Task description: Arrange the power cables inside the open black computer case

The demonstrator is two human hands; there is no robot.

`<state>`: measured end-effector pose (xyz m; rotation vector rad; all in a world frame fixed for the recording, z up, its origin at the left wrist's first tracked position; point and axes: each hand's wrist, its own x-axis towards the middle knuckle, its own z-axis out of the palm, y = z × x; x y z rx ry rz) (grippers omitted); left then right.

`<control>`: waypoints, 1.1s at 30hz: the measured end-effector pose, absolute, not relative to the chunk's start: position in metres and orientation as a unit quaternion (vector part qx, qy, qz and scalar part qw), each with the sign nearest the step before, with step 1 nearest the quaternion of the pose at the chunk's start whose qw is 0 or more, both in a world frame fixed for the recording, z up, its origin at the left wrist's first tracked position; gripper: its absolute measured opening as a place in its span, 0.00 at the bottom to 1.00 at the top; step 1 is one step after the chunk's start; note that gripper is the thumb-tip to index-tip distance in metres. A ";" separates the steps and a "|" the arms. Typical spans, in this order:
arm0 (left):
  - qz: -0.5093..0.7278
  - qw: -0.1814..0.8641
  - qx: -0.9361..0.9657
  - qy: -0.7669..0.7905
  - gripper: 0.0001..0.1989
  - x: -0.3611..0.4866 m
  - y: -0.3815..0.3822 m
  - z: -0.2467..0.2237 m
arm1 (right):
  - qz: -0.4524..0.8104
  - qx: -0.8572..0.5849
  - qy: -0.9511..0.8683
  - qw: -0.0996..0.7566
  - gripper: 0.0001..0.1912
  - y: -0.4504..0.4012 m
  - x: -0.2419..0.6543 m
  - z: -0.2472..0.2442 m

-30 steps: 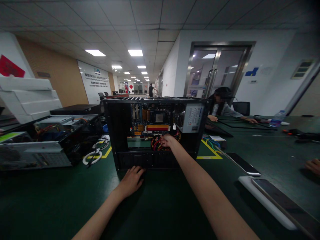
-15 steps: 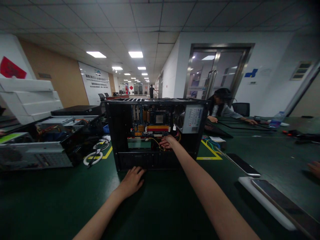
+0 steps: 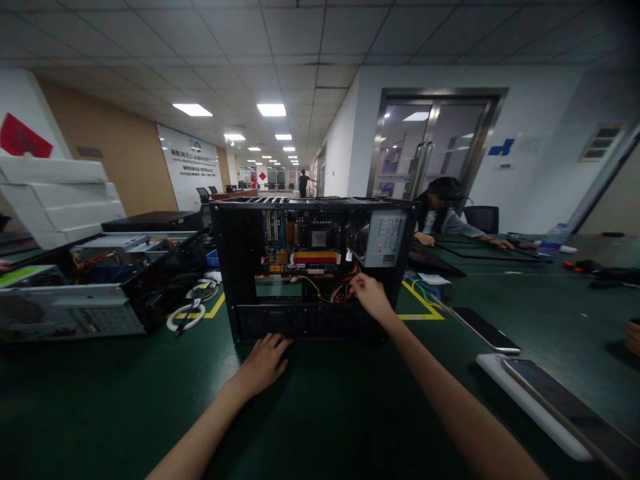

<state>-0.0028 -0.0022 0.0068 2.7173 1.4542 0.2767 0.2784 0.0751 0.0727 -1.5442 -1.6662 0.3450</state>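
An open black computer case [image 3: 270,321] stands upright in front of me, showing its motherboard [image 3: 320,227] and, at the upper right, a silver power supply [image 3: 385,239]. My right hand [image 3: 371,297] is at the lower right inside the case, its fingertips pinched together at a bundle of coloured cables [image 3: 342,291]. A thin yellow cable [image 3: 311,283] hangs to the left of that bundle. My left hand [image 3: 265,360] lies with fingers spread on the green table, its fingertips by the lower edge of the case, holding nothing.
On the left lies another opened computer case [image 3: 100,310] beside a coiled white cable [image 3: 186,318]. To the right are a black phone [image 3: 486,329], a white box-like object [image 3: 530,407] and a bottle [image 3: 553,240]. A person [image 3: 445,210] sits across the table.
My right hand has moved right, from near the yellow cable to the coloured cables under the power supply, and its fingers have closed. My left hand has stayed in place.
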 end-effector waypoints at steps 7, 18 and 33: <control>0.090 0.034 0.878 0.470 0.21 -0.003 -0.002 0.006 | -0.059 -0.580 -0.734 0.348 0.09 0.031 0.295 0.051; 0.089 0.028 0.877 0.472 0.21 -0.002 -0.004 0.008 | -0.207 -0.496 -0.750 0.384 0.15 0.022 0.290 0.015; 0.084 0.032 0.874 0.477 0.21 -0.003 -0.002 0.006 | -0.181 -0.520 -0.740 0.386 0.16 0.020 0.289 0.016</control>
